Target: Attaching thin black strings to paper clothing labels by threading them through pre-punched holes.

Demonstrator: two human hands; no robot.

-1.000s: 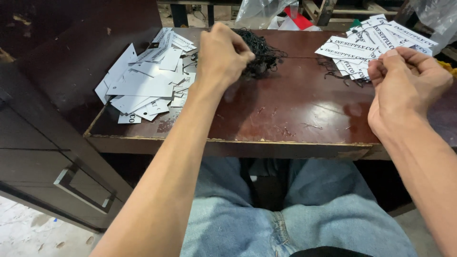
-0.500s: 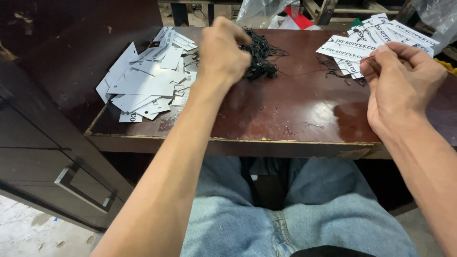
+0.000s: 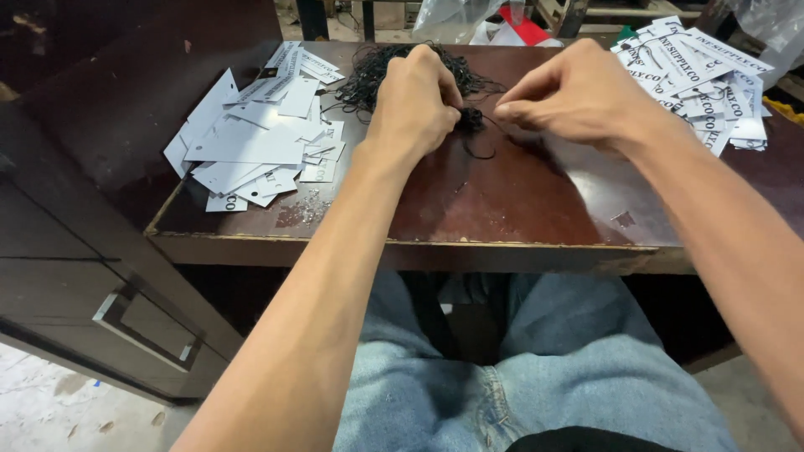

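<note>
Left hand: the left hand (image 3: 416, 105) is curled into a loose fist over the near edge of the black string pile (image 3: 381, 71). Its fingers are pressed together around a small clump of black string (image 3: 471, 119).

Right hand: the right hand (image 3: 578, 92) sits just to the right of the left hand. Its thumb and first finger pinch together at the tips, close to the clump. I cannot tell if a thin string is caught in the pinch.

String: the clump pokes out on the right side of the left fist, between the two hands. A thin loop hangs down from it onto the brown table (image 3: 519, 209).

Which way it lies: the clump is to the left of the right fingertips, and very near them. The loose string runs left to right, from one hand to the other.

Nearer hand: the left hand holds the clump. The right hand is just beside it.

Left pile: blank white tags (image 3: 251, 142) lie scattered at the far left of the table, beside the string pile.

Right pile: printed white tags (image 3: 703, 75) lie at the far right, well apart from the hands.

Below: blue jeans (image 3: 544, 368) show under the near table edge.
</note>
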